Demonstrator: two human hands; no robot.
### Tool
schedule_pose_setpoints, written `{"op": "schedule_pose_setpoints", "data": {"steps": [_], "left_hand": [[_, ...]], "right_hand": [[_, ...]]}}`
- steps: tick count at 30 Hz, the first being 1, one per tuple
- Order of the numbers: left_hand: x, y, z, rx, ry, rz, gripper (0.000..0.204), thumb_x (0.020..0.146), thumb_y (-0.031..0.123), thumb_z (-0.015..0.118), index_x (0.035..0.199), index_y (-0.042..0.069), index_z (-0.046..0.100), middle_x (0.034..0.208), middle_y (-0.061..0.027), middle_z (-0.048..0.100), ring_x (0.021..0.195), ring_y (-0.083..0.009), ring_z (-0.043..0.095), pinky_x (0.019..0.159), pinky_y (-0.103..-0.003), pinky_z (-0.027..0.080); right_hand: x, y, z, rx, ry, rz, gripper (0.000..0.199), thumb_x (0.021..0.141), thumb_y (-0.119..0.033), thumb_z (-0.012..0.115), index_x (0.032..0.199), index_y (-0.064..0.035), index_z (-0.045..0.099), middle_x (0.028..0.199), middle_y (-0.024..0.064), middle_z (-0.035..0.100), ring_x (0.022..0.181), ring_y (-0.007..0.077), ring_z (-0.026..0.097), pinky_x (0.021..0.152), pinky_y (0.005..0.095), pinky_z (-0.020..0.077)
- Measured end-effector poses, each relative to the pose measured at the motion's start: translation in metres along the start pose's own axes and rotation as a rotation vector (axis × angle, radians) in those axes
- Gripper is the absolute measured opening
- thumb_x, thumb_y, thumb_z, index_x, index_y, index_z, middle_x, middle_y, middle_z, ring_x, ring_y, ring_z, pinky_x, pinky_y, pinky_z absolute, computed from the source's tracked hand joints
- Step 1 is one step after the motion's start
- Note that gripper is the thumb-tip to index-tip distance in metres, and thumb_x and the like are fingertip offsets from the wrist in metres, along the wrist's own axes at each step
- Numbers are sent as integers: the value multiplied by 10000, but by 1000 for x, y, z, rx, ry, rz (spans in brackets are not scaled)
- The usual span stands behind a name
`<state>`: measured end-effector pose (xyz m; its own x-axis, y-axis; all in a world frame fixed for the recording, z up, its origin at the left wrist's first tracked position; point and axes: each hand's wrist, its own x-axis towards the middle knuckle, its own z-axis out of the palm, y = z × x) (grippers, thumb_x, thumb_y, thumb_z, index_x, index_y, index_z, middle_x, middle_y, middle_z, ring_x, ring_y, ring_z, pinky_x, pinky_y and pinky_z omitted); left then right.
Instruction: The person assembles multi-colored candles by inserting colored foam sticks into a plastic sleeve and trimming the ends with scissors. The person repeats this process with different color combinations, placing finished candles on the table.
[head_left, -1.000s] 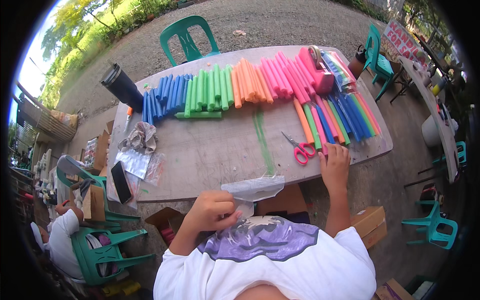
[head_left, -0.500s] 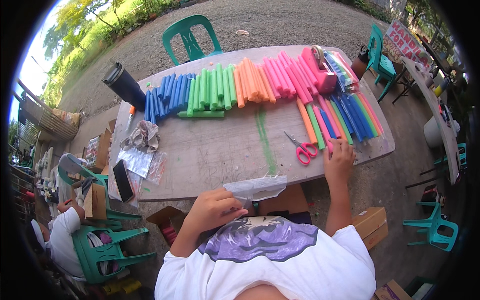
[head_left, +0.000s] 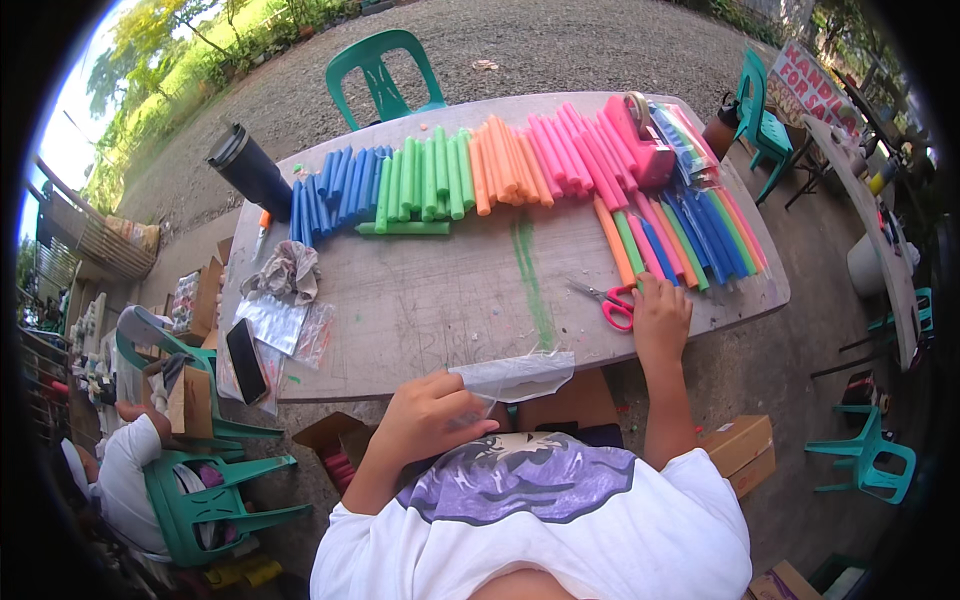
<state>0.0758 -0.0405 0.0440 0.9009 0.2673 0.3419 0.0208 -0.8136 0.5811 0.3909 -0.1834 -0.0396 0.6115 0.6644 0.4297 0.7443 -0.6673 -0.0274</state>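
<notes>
My left hand (head_left: 432,412) is at the table's near edge, fingers curled around a clear and white plastic bag (head_left: 515,376) that lies over the edge. My right hand (head_left: 662,318) rests at the near right part of the table. Its fingers are bent together at the near end of a green candle (head_left: 629,243), whose tip they cover. Beside that hand lie pink-handled scissors (head_left: 617,312), blades pointing left. The green candle belongs to a flat row of mixed candles, with an orange candle (head_left: 612,238) on its left and blue candles (head_left: 705,235) farther right.
Candles in blue (head_left: 350,185), green (head_left: 425,175), orange (head_left: 505,165) and pink (head_left: 575,150) line the table's far side. A pink tape dispenser (head_left: 655,165), dark tumbler (head_left: 250,172), crumpled cloth (head_left: 288,272) and phone (head_left: 246,360) also stand or lie there. Another person (head_left: 130,480) sits at left.
My right hand has shifted left, from the pink candle's end to the green one's. The scissors have moved slightly right and turned. My left hand stays on the plastic bag.
</notes>
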Motion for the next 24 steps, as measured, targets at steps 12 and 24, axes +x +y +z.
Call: {"op": "schedule_pose_setpoints", "data": {"steps": [12, 24], "left_hand": [[-2, -3, 4, -10, 22, -33, 218, 732, 146, 815, 730, 91, 603, 680, -50, 509, 619, -240, 545, 534, -361, 426], [1, -1, 6, 25, -5, -22, 178, 760, 177, 786, 751, 108, 622, 696, -45, 512, 645, -241, 564, 554, -365, 446]], "right_hand": [[-11, 20, -19, 70, -23, 132, 311, 890, -252, 669, 1156, -102, 611, 1042, 83, 576, 1019, 272, 568, 870, 426, 437], [-10, 9, -15, 73, 77, 46, 285, 807, -284, 736, 967, -74, 629, 1139, 75, 549, 1071, 277, 524, 872, 426, 415]]}}
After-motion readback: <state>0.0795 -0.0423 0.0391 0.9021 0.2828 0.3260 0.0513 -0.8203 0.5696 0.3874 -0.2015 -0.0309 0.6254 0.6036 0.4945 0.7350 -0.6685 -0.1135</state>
